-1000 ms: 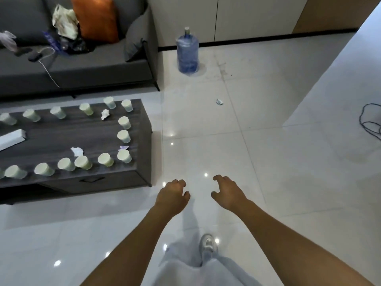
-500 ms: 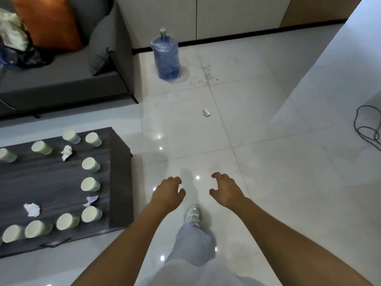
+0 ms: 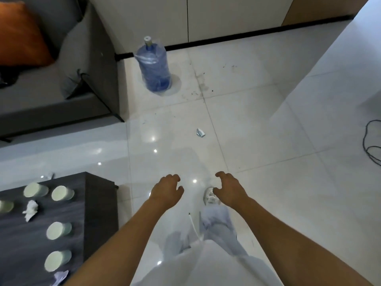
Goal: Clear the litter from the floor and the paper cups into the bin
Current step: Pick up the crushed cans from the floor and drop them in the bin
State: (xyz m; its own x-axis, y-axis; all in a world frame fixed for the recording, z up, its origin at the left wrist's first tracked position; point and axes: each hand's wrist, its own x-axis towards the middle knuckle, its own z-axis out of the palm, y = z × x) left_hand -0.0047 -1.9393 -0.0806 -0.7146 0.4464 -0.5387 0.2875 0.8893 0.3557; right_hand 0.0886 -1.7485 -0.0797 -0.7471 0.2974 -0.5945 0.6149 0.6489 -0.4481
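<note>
A small crumpled scrap of litter (image 3: 200, 132) lies on the white tiled floor ahead of me. My left hand (image 3: 166, 190) and my right hand (image 3: 230, 187) hang in front of me with loosely curled fingers, both holding nothing, well short of the scrap. Several pale paper cups (image 3: 59, 230) lie on their sides on the dark coffee table (image 3: 99, 203) at the lower left, with a crumpled white tissue (image 3: 31, 209) among them. Another scrap (image 3: 60, 276) sits near the table's front. No bin is in view.
A blue water jug (image 3: 154, 67) stands on the floor by the wall. A grey sofa (image 3: 61, 79) with an orange cushion (image 3: 18, 34) fills the upper left. A dark cable (image 3: 371, 145) lies on the floor at the right edge. My shoe (image 3: 209, 196) steps forward.
I have walked forward past the table. The floor scrap and water jug are nearer, and the table has slid to the lower left. Both hands stay loosely curled and hold nothing.
</note>
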